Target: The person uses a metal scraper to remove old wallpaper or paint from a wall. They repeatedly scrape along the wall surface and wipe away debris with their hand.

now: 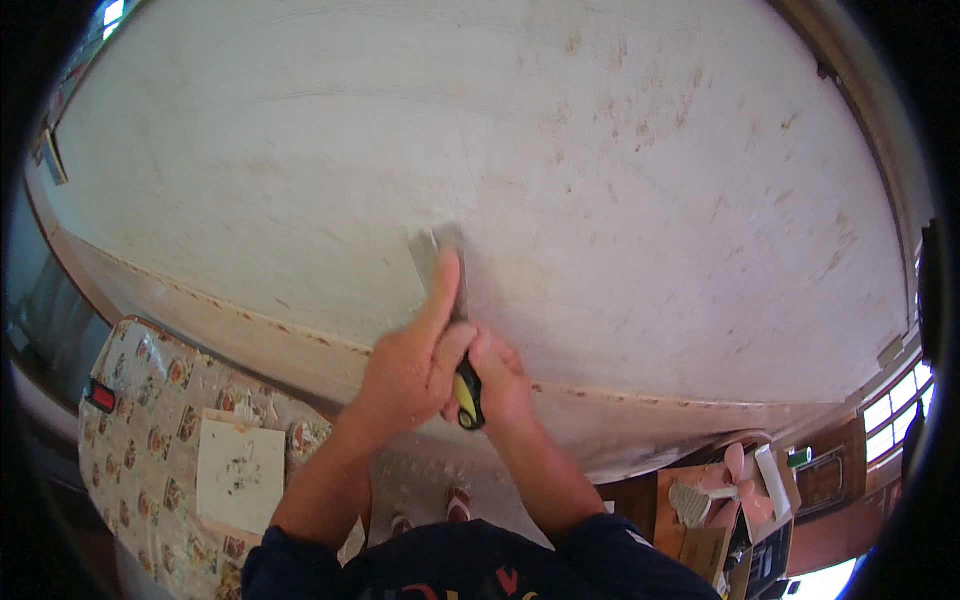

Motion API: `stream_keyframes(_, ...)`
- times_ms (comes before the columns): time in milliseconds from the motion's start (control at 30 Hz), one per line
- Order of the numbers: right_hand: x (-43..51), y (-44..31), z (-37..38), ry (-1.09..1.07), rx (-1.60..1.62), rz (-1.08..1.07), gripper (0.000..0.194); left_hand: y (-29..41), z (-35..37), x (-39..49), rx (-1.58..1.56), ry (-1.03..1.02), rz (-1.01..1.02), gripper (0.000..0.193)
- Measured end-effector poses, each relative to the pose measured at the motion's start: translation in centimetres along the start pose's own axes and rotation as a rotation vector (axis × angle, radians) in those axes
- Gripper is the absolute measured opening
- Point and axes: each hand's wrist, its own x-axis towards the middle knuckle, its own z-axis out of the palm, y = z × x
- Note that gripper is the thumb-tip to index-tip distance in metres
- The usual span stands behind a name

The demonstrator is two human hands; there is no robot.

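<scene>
A putty knife with a wide metal blade and a black and yellow-green handle lies against a white wall. My left hand grips it at the upper handle, one finger stretched along the blade. Lower down, my right hand is closed around the same handle, whose butt end sticks out below. The blade's edge looks blurred where it meets the wall. Brown stains and scuffs mark the upper right of the wall, and a thin crack-like line runs down near its middle.
A table with a patterned cover stands at lower left, bearing a white board with dark specks and a red and black object. At lower right, a pink-bladed fan sits among cardboard boxes. A patterned border strip crosses the wall.
</scene>
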Motion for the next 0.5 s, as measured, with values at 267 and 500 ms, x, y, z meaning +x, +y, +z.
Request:
stream_keyframes(267,-0.1,0.0,0.3,-0.015,-0.004,0.017,0.049,-0.1,-0.3,-1.0,-0.08,-0.009,-0.131,0.063)
stream_keyframes(500,-0.9,1.6,0.2,0.018,-0.043,0.085,0.048,-1.1,0.6,-2.5,-0.025,0.046,-0.137,0.061)
